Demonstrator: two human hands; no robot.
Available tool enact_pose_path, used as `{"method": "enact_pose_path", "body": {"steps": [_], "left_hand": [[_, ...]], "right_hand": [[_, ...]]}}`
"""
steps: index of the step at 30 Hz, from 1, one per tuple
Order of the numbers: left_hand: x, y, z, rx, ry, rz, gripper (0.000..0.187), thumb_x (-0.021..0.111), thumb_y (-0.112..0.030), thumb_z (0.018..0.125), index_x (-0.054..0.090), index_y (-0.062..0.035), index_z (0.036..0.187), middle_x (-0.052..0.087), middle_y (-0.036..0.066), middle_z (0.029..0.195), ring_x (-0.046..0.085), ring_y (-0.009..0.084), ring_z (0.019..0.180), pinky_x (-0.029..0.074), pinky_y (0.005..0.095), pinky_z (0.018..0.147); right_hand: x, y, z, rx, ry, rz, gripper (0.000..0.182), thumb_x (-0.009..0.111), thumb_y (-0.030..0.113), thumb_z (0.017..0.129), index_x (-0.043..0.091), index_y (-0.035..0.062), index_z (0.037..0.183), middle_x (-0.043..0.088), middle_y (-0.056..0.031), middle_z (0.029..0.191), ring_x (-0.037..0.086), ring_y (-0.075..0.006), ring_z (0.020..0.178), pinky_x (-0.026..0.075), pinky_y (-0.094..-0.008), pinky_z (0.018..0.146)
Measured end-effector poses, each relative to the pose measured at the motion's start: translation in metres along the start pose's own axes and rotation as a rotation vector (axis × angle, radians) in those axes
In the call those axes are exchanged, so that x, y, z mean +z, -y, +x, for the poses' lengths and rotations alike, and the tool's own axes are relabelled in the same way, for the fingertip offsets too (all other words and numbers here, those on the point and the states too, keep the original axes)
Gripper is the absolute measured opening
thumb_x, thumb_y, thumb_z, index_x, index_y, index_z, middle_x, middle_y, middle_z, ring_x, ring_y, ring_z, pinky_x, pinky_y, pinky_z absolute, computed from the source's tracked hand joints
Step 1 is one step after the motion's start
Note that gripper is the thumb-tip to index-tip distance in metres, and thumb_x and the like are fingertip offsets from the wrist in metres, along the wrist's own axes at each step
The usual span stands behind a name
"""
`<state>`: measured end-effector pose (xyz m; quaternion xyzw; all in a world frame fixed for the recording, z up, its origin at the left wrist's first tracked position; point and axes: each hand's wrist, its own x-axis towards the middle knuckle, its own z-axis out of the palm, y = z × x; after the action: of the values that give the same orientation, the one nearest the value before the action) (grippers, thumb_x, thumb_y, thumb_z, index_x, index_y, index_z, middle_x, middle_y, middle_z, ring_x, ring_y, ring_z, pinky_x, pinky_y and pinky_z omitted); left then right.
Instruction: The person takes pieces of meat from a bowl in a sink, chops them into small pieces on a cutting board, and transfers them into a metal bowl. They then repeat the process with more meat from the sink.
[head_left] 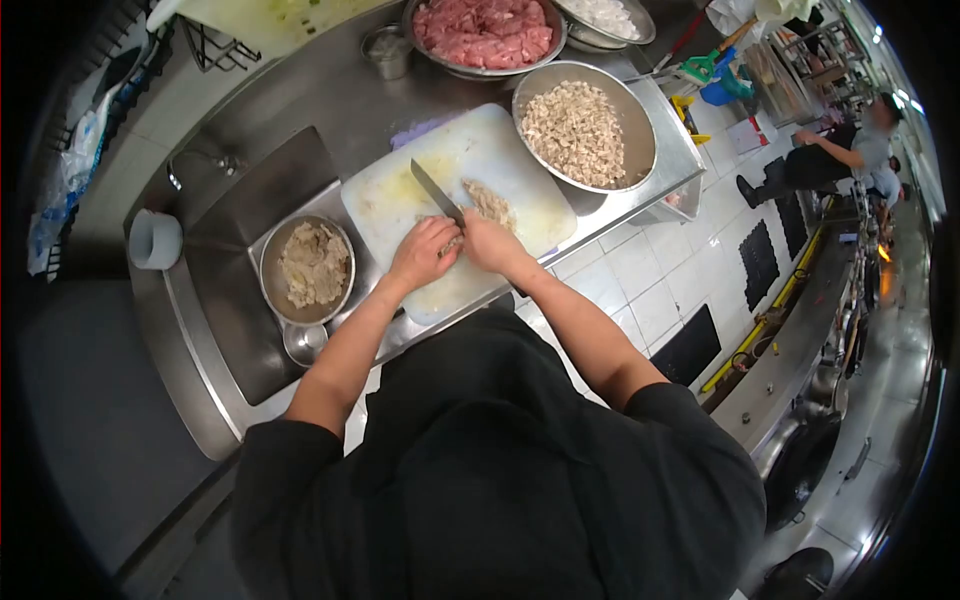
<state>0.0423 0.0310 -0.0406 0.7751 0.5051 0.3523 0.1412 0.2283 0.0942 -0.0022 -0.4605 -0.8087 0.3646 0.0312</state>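
Observation:
My right hand (pixel 492 243) is closed around the handle of a kitchen knife (pixel 436 190), whose blade points up and left across a white cutting board (pixel 375 205). My left hand (pixel 424 252) lies beside the blade with its fingers curled over a piece of pale meat, mostly hidden under them. Chopped pale meat (pixel 490 203) is heaped on the board just beyond my right hand. To the left, a steel bowl (pixel 350 262) holds larger chunks of pale meat (pixel 314 262). At the right, a large steel bowl (pixel 640 125) contains small diced pieces (pixel 572 130).
A bowl of raw pink meat (pixel 483 32) and a bowl of white food (pixel 605 18) stand at the back. The steel sink (pixel 225 325) is on the left, with a small metal cup (pixel 305 344) near it. Another person (pixel 850 150) is farther off right.

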Motion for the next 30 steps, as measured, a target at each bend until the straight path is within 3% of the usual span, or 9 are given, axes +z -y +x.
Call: {"method": "enact_pose_path", "body": {"steps": [4, 6, 9, 12, 18, 21, 24, 26, 30], "left_hand": [[-0.013, -0.015, 0.003, 0.019, -0.044, 0.098, 0.030, 0.078, -0.018, 0.086, 0.071, -0.0042, 0.111, 0.067, 0.013, 0.124, 0.062, 0.0340, 0.116, 0.050, 0.0448, 0.102], [-0.012, -0.012, -0.001, -0.085, -0.098, -0.006, 0.029, 0.078, -0.016, 0.085, 0.072, -0.0036, 0.111, 0.066, 0.013, 0.123, 0.062, 0.0350, 0.117, 0.050, 0.0471, 0.101], [-0.015, -0.006, -0.001, -0.040, -0.019, 0.024, 0.030, 0.077, -0.018, 0.085, 0.072, -0.0046, 0.111, 0.067, 0.012, 0.122, 0.062, 0.0328, 0.115, 0.050, 0.0450, 0.101], [-0.007, 0.000, -0.004, -0.015, -0.035, 0.057, 0.030, 0.077, -0.017, 0.085, 0.072, -0.0039, 0.111, 0.068, 0.012, 0.119, 0.063, 0.0328, 0.114, 0.051, 0.0445, 0.100], [-0.006, 0.003, -0.007, -0.044, -0.009, 0.003, 0.031, 0.077, -0.016, 0.085, 0.072, -0.0030, 0.113, 0.069, 0.012, 0.118, 0.063, 0.0328, 0.114, 0.052, 0.0437, 0.100], [-0.008, 0.003, -0.007, -0.031, 0.019, 0.056, 0.032, 0.077, -0.016, 0.084, 0.072, -0.0026, 0.113, 0.069, 0.013, 0.119, 0.063, 0.0326, 0.115, 0.052, 0.0435, 0.101], [-0.004, 0.004, -0.011, -0.020, 0.004, 0.086, 0.032, 0.077, -0.016, 0.084, 0.072, -0.0034, 0.114, 0.069, 0.013, 0.120, 0.063, 0.0323, 0.117, 0.052, 0.0436, 0.101], [-0.003, 0.005, -0.012, -0.037, 0.009, 0.060, 0.033, 0.077, -0.017, 0.085, 0.072, -0.0038, 0.114, 0.069, 0.013, 0.121, 0.062, 0.0326, 0.117, 0.052, 0.0440, 0.102], [-0.015, 0.002, -0.009, -0.079, 0.038, 0.010, 0.034, 0.077, -0.019, 0.085, 0.071, -0.0052, 0.116, 0.067, 0.013, 0.123, 0.061, 0.0334, 0.118, 0.051, 0.0445, 0.103]], "right_hand": [[-0.028, -0.007, -0.027, 0.056, -0.001, -0.104, 0.026, 0.050, 0.007, 0.095, 0.051, -0.0045, 0.119, 0.071, -0.0348, 0.097, 0.071, -0.0510, 0.095, 0.054, -0.0601, 0.086], [-0.035, 0.003, -0.040, 0.118, 0.022, -0.134, 0.025, 0.050, 0.007, 0.096, 0.052, -0.0041, 0.118, 0.071, -0.0349, 0.097, 0.071, -0.0512, 0.095, 0.054, -0.0601, 0.086], [-0.045, 0.020, -0.054, 0.114, 0.055, -0.167, 0.025, 0.049, 0.007, 0.096, 0.052, -0.0034, 0.119, 0.072, -0.0344, 0.097, 0.072, -0.0508, 0.093, 0.055, -0.0594, 0.084], [-0.051, 0.035, -0.069, 0.103, 0.194, -0.233, 0.024, 0.048, 0.007, 0.097, 0.052, -0.0028, 0.119, 0.072, -0.0333, 0.096, 0.072, -0.0496, 0.091, 0.056, -0.0583, 0.081], [-0.015, 0.019, -0.026, -0.040, 0.049, -0.165, 0.022, 0.046, 0.008, 0.097, 0.051, -0.0036, 0.115, 0.072, -0.0332, 0.091, 0.071, -0.0518, 0.088, 0.054, -0.0610, 0.079], [-0.040, 0.031, -0.034, -0.065, 0.071, -0.202, 0.023, 0.048, 0.008, 0.098, 0.051, -0.0033, 0.118, 0.073, -0.0308, 0.093, 0.073, -0.0479, 0.089, 0.056, -0.0586, 0.078], [-0.031, 0.029, -0.054, 0.055, 0.177, -0.246, 0.022, 0.048, 0.008, 0.098, 0.052, -0.0036, 0.116, 0.073, -0.0309, 0.094, 0.073, -0.0485, 0.090, 0.055, -0.0588, 0.079], [-0.007, 0.017, -0.035, -0.019, 0.020, -0.128, 0.022, 0.049, 0.009, 0.097, 0.052, -0.0036, 0.115, 0.073, -0.0319, 0.095, 0.072, -0.0498, 0.090, 0.055, -0.0593, 0.080], [-0.007, -0.014, -0.004, -0.082, 0.024, -0.079, 0.024, 0.052, 0.012, 0.097, 0.052, -0.0023, 0.116, 0.071, -0.0336, 0.091, 0.070, -0.0532, 0.088, 0.053, -0.0610, 0.080]]}}
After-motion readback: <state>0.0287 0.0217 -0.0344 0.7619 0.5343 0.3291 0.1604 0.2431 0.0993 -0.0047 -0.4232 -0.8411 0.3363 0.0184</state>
